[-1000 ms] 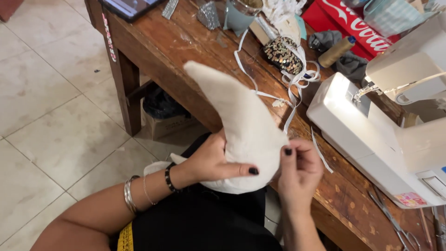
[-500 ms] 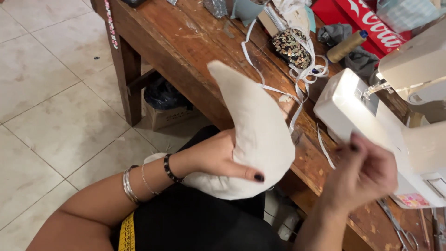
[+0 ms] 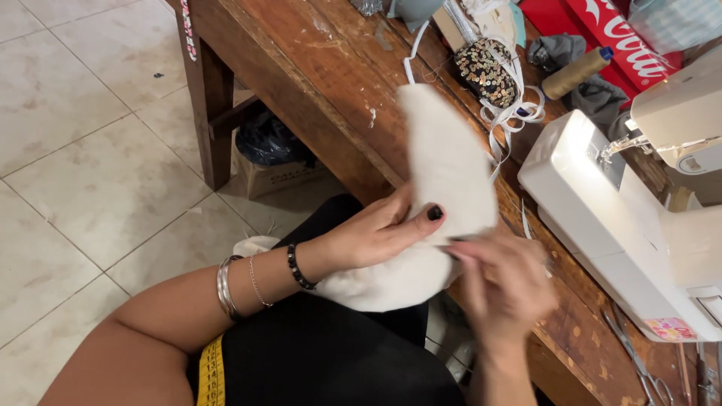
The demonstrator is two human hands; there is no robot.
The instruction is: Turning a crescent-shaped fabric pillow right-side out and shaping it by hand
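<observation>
A stuffed, curved piece of cream fabric (image 3: 444,158) stands upright over my lap, its tip pointing away from me above the edge of the wooden table (image 3: 316,75). My left hand (image 3: 376,233) grips its lower part, thumb pressed on the front. My right hand (image 3: 500,282) is blurred with motion and touches the fabric's lower right edge; I cannot tell whether anything is pinched in its fingers. Bracelets sit on my left wrist, and a yellow measuring tape (image 3: 212,372) hangs over my black clothing.
A white sewing machine (image 3: 624,218) stands on the table at the right. Behind the fabric lie white ribbon (image 3: 515,113), a sequined piece (image 3: 489,71), a spool of tan thread (image 3: 575,71) and a red box (image 3: 602,37). Scissors (image 3: 639,368) rest near the front edge. A cardboard box (image 3: 282,177) sits underneath.
My right hand swung away to the right, then came back to the fabric's lower edge. The fabric has tilted more upright; the view shifted slightly left.
</observation>
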